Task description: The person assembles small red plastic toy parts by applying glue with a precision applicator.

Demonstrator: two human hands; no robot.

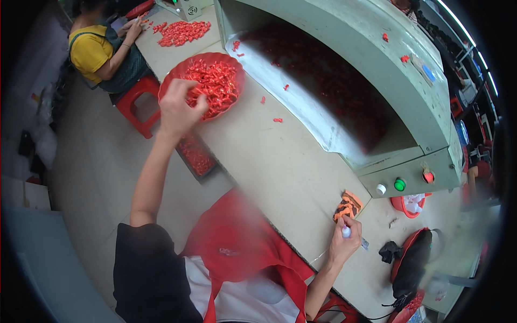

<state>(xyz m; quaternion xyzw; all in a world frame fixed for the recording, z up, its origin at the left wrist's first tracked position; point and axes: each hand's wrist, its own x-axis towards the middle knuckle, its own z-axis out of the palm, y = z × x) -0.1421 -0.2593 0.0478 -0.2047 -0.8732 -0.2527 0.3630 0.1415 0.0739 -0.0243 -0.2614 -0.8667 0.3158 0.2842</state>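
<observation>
A scalloped red bowl (163, 86), heaped with small glossy red pieces (218, 86), stands on the far left part of the bench. Above its near rim is my left hand (180, 107), fingers curved and thumb apart, no piece visible between them. Off to the right, my right hand (343, 248) is closed around a small white bottle (346, 231), of which only one end shows. Just beyond that hand lies an orange and black striped piece (349, 203), close to the fingertips.
A pale green machine (398, 91) with a wide opening stands along the bench (269, 161); red pieces lie inside. Another person in yellow (91, 54) sits far left by a red pile (183, 33). Right: a red basket (398, 204) and black bag (414, 258).
</observation>
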